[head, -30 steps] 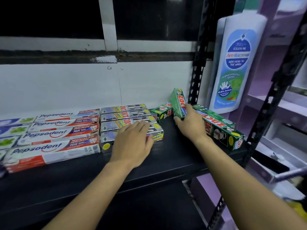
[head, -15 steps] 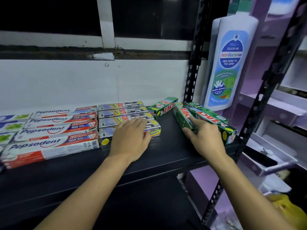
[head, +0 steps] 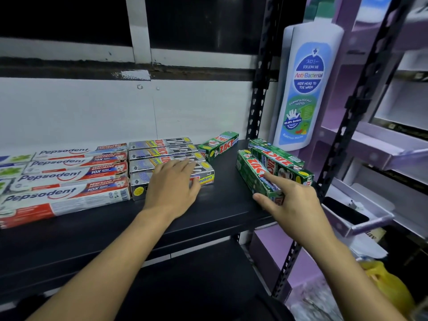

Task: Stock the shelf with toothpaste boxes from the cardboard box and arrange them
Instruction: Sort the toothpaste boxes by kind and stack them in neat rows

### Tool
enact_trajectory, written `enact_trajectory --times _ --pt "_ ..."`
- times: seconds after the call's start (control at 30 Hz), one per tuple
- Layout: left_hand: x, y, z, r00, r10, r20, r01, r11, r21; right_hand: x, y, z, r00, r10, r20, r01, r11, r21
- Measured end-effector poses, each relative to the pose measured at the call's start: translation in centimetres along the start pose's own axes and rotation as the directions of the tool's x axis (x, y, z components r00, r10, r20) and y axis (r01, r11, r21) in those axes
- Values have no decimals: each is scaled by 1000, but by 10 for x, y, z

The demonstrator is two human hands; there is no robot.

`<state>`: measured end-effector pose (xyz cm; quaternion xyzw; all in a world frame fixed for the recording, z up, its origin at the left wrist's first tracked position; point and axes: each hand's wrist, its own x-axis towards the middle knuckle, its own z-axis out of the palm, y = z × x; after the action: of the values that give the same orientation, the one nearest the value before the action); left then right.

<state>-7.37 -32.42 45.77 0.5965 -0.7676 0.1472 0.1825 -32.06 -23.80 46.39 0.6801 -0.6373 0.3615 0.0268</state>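
Arranging stage, by the look — cardboard box out of view. Steadying the silver Zact stack (head: 162, 156) with the left hand (head: 172, 184), fingers (head: 183, 165) straight, flat on top. Pinching the near end of a green Zact box (head: 253, 173) with the right hand (head: 294, 200), thumb and forefinger clamped; box angled on the shelf (head: 227, 200), just beside its green neighbours (head: 281, 158). Next, probably: squaring it up without nudging them.

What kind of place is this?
Probably a shop: Pepsodent boxes and green Zact boxes lined up on a black metal shelf, beside a giant bottle-shaped body wash display.
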Motion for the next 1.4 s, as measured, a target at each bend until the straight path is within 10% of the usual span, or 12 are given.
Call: enact_trajectory --times 0.23,0.67,1.0,1.4 --pt "-4 -2 -2 998 -67 -4 68 997 38 39 -8 -18 997 -73 -8 72 995 -68" --pt "-1 -3 6 988 -138 -62 135 989 -57 201 -22 57 907 -153 393 181 983 -34" --pt "1 -3 9 985 -153 -82 147 986 -74 241 -14 110 728 -198 656 352 930 -109" --pt "1 -3 9 987 -141 -72 137 989 -58 242 -1 90 778 -201 595 135 979 154"
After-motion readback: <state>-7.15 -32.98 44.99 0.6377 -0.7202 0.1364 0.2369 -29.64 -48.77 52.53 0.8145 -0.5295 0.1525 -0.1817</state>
